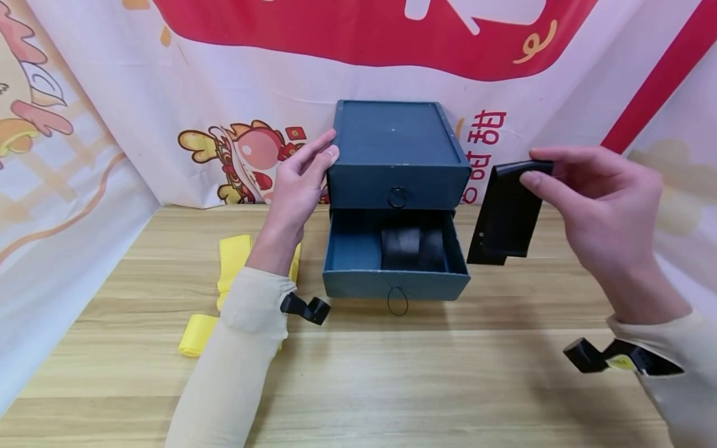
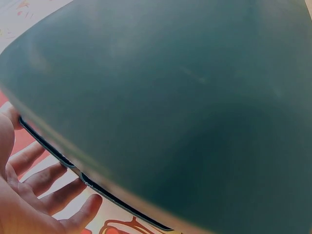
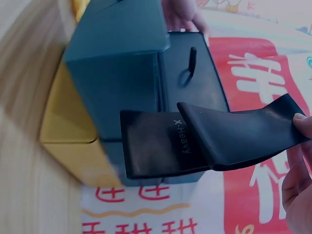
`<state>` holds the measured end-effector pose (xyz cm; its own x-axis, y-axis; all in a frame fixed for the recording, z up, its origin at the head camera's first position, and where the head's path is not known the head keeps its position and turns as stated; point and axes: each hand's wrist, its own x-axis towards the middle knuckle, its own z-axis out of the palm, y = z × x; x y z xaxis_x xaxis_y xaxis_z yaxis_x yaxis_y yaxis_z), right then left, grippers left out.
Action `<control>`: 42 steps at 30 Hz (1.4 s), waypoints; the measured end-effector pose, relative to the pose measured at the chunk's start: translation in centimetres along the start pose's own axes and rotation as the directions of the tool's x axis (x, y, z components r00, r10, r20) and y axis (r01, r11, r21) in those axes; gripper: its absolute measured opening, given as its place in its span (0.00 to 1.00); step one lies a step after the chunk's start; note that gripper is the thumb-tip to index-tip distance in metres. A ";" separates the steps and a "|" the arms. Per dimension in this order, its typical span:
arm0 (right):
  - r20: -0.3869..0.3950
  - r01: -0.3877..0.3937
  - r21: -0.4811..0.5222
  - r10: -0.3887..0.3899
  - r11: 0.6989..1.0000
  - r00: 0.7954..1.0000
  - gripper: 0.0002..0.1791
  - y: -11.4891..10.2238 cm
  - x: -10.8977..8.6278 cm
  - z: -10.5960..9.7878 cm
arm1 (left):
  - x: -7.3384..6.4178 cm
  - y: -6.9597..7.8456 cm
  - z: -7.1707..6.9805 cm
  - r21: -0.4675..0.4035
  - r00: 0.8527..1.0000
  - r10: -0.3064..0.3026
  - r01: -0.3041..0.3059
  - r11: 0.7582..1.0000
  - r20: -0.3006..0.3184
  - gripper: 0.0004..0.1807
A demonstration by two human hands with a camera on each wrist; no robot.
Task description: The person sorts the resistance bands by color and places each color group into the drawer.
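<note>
Yellow bands point(image 1: 235, 255) are lying on the wood-grain table point(image 1: 392, 386) at the left, partly hidden behind your left sleeve point(image 1: 246, 336). Your left hand point(image 1: 299, 180) is resting its extended fingers against the left side of the blue drawer unit point(image 1: 392, 130), gripping nothing. Below its top section, the pulled-out drawer point(image 1: 394, 285) is holding another black band point(image 1: 414, 249), which is lying toward the right. Farther right, your right hand point(image 1: 616, 199) is pinching the folded black band point(image 1: 510, 214) tightly between thumb and fingers at its upper end; the rest is hanging below your grip, just right of the drawer.

Your left wrist view is showing the fingertips meeting the unit's edge up close. Your right wrist view is revealing a mustard box point(image 3: 68, 112) between tabletop and blue drawers, which the head view is not showing.

"X-Heavy" is running in pale print along the held band, readable only from the right wrist; on the cloth point(image 1: 560, 106), the red character 甜 is showing.
</note>
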<state>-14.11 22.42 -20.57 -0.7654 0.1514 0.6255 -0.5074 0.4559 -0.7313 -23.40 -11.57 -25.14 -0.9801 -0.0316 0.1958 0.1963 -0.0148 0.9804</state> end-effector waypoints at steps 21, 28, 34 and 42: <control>0.114 0.089 0.398 -0.145 0.913 0.983 0.16 -3.6 1.4 4.4 | 0.0 0.1 -0.2 -0.005 1.000 -0.003 0.003 1.000 0.000 0.23; 0.186 0.181 0.290 -0.241 0.940 0.953 0.14 -3.6 0.9 6.4 | -0.1 0.2 -0.2 0.000 1.000 0.001 -0.001 1.000 -0.002 0.23; 0.236 0.180 0.196 -0.224 0.964 0.945 0.14 -4.0 0.2 8.1 | 0.0 0.1 -0.2 -0.002 1.000 0.000 0.000 1.000 -0.002 0.23; 0.280 0.204 0.221 -0.262 0.954 0.924 0.14 -3.9 -0.7 10.0 | 0.0 -0.1 -0.2 0.005 1.000 0.010 -0.010 1.000 0.005 0.23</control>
<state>-15.55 11.76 -20.83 -0.6845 -0.2252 0.6933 -0.7275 0.2722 -0.6298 -23.43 -11.73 -25.23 -0.9783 -0.0265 0.2056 0.2060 -0.0098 0.9785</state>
